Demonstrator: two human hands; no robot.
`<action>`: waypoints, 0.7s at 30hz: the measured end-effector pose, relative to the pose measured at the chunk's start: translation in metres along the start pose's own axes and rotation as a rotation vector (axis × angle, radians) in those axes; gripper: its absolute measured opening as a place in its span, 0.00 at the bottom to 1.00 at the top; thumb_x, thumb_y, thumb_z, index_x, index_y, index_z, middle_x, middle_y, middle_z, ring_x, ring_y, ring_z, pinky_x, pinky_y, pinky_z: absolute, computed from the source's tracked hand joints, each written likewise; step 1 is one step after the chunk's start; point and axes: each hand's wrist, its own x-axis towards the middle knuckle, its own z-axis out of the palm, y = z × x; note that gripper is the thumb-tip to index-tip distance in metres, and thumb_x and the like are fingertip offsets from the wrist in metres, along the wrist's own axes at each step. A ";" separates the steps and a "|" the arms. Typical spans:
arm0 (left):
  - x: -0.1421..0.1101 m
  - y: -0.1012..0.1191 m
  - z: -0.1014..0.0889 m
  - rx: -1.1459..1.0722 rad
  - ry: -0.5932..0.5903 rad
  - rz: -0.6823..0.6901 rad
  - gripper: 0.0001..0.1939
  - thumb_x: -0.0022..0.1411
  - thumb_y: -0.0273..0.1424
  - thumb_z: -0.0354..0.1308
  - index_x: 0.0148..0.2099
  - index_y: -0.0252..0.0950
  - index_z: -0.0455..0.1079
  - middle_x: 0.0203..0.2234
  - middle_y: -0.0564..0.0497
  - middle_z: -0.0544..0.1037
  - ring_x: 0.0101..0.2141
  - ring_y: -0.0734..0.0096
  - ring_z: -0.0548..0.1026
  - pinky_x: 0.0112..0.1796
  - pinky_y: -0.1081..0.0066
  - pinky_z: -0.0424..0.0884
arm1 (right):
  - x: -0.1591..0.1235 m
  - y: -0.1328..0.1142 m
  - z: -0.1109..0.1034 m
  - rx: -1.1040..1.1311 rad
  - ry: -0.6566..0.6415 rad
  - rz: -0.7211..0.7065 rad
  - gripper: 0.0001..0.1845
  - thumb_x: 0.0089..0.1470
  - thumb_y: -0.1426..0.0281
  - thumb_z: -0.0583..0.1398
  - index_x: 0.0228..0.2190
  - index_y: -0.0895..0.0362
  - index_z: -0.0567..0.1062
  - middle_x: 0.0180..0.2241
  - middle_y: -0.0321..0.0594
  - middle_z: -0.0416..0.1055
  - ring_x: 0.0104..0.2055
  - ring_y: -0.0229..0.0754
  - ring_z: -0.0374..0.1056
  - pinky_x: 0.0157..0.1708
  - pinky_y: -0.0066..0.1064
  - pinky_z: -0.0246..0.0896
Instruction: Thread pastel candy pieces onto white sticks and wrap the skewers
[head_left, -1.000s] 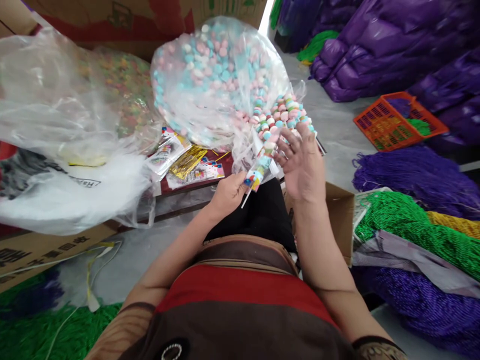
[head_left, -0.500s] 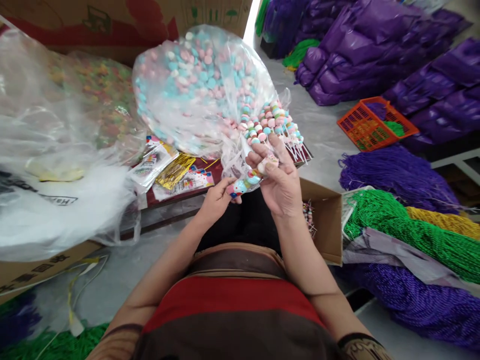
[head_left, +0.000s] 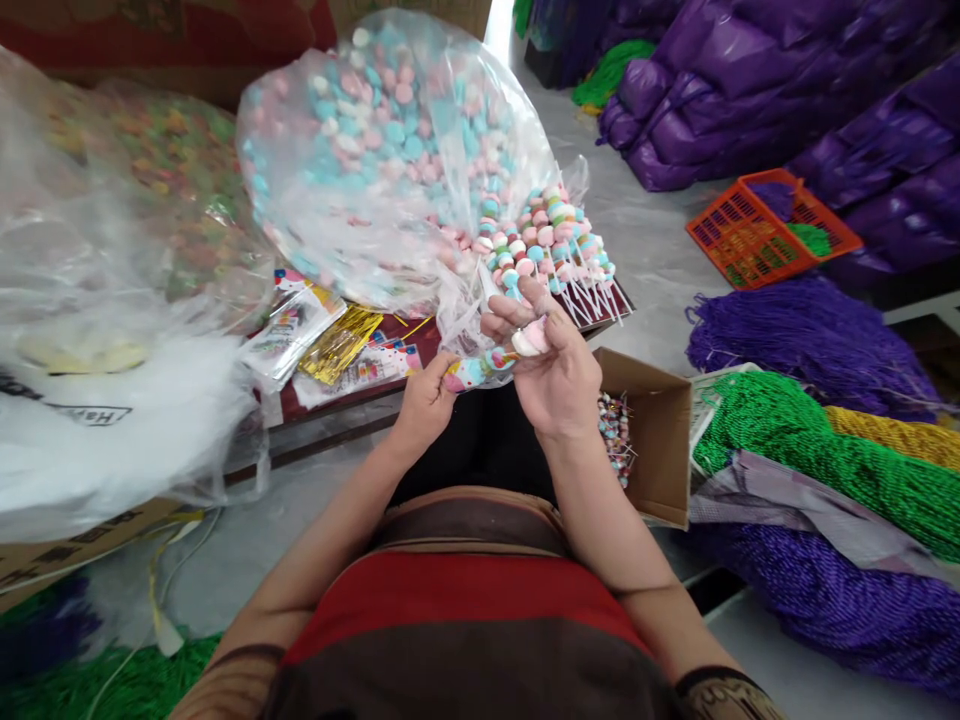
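A marshmallow skewer [head_left: 480, 370] in a clear, colourfully printed wrapper lies nearly level in front of my lap. My left hand [head_left: 425, 408] pinches its left end between thumb and fingers. At the other end, my right hand [head_left: 561, 388] grips the pink-and-white top piece with the thumb, its other fingers loosely curled. Just beyond, a pile of unwrapped marshmallow skewers [head_left: 551, 235] rests on the table corner, sticks pointing towards me. Flat printed wrappers [head_left: 292, 332] and gold twist ties [head_left: 341, 342] lie left of my hands.
A big clear bag of pink, blue and white marshmallows [head_left: 397, 140] fills the table's back. Left of it sits a bag of multicoloured sweets [head_left: 172, 180]. A cardboard box [head_left: 660, 430] with finished skewers stands at my right, near green cord [head_left: 787, 430] and an orange basket [head_left: 750, 235].
The skewer has swung from slanting to nearly level. My right hand, open beside it a second ago, has closed on its top end. The view has shifted slightly.
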 end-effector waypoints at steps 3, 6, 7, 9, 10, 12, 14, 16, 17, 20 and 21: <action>0.000 0.005 -0.001 0.045 -0.019 -0.006 0.19 0.70 0.50 0.53 0.42 0.39 0.70 0.18 0.60 0.65 0.22 0.73 0.64 0.29 0.72 0.61 | -0.001 0.002 0.002 0.013 -0.001 0.011 0.26 0.60 0.49 0.59 0.52 0.48 0.79 0.46 0.44 0.83 0.55 0.55 0.78 0.59 0.58 0.72; 0.001 0.010 -0.002 0.042 -0.034 -0.057 0.14 0.69 0.45 0.54 0.44 0.40 0.71 0.18 0.60 0.65 0.21 0.73 0.64 0.29 0.72 0.61 | -0.003 0.004 0.003 0.038 -0.018 0.039 0.26 0.59 0.49 0.60 0.52 0.48 0.79 0.45 0.43 0.83 0.54 0.56 0.78 0.58 0.60 0.72; 0.002 0.011 -0.002 0.019 -0.027 -0.073 0.13 0.69 0.44 0.54 0.44 0.40 0.71 0.18 0.59 0.66 0.22 0.73 0.64 0.29 0.72 0.60 | -0.003 0.004 0.003 0.055 -0.027 0.046 0.25 0.59 0.49 0.59 0.52 0.47 0.79 0.46 0.43 0.83 0.54 0.56 0.78 0.58 0.60 0.72; 0.002 0.011 -0.002 -0.059 -0.010 -0.110 0.13 0.67 0.44 0.57 0.42 0.40 0.70 0.21 0.58 0.67 0.23 0.74 0.63 0.28 0.73 0.59 | -0.002 0.005 0.002 0.087 -0.042 0.058 0.24 0.60 0.49 0.57 0.50 0.46 0.79 0.47 0.42 0.83 0.53 0.56 0.78 0.57 0.60 0.73; 0.003 0.010 -0.001 -0.112 -0.006 -0.138 0.14 0.65 0.45 0.58 0.41 0.40 0.69 0.22 0.58 0.67 0.23 0.75 0.62 0.27 0.73 0.58 | -0.002 0.005 0.002 0.093 -0.047 0.064 0.23 0.60 0.49 0.56 0.49 0.45 0.79 0.48 0.42 0.82 0.53 0.55 0.78 0.56 0.60 0.74; 0.003 0.008 0.001 -0.228 -0.006 -0.209 0.16 0.63 0.47 0.60 0.40 0.40 0.68 0.22 0.59 0.65 0.21 0.77 0.58 0.24 0.74 0.54 | -0.001 0.006 0.002 0.082 -0.057 0.070 0.23 0.60 0.49 0.56 0.49 0.45 0.79 0.48 0.42 0.82 0.54 0.55 0.78 0.55 0.59 0.74; 0.003 0.004 0.004 -0.325 -0.016 -0.268 0.17 0.62 0.49 0.61 0.39 0.41 0.66 0.20 0.61 0.61 0.19 0.78 0.54 0.22 0.75 0.50 | -0.001 0.007 0.002 0.067 -0.068 0.066 0.22 0.59 0.51 0.58 0.49 0.46 0.79 0.47 0.42 0.82 0.55 0.55 0.77 0.56 0.58 0.74; 0.002 0.002 0.005 -0.370 -0.020 -0.281 0.18 0.61 0.49 0.62 0.40 0.41 0.66 0.19 0.62 0.59 0.18 0.79 0.52 0.22 0.75 0.48 | -0.001 0.008 0.004 0.069 -0.072 0.056 0.22 0.57 0.52 0.60 0.50 0.47 0.79 0.46 0.43 0.82 0.56 0.55 0.77 0.57 0.58 0.73; 0.002 0.002 0.005 -0.376 -0.025 -0.274 0.18 0.61 0.49 0.62 0.40 0.41 0.66 0.19 0.62 0.59 0.18 0.79 0.52 0.22 0.75 0.48 | -0.001 0.008 0.004 0.072 -0.073 0.051 0.22 0.57 0.51 0.60 0.49 0.47 0.79 0.46 0.43 0.82 0.56 0.56 0.76 0.57 0.58 0.73; 0.002 0.003 0.002 -0.354 -0.052 -0.238 0.18 0.62 0.50 0.61 0.39 0.40 0.67 0.19 0.61 0.60 0.19 0.79 0.53 0.23 0.75 0.51 | -0.003 0.010 0.005 0.063 -0.077 0.052 0.22 0.58 0.49 0.60 0.47 0.48 0.79 0.44 0.44 0.82 0.55 0.57 0.77 0.56 0.60 0.72; 0.002 0.004 0.001 -0.334 -0.057 -0.229 0.18 0.62 0.50 0.61 0.39 0.40 0.68 0.19 0.61 0.61 0.19 0.78 0.54 0.23 0.75 0.53 | -0.003 0.011 0.005 0.056 -0.075 0.060 0.22 0.58 0.48 0.60 0.45 0.48 0.79 0.42 0.44 0.82 0.54 0.57 0.77 0.55 0.60 0.73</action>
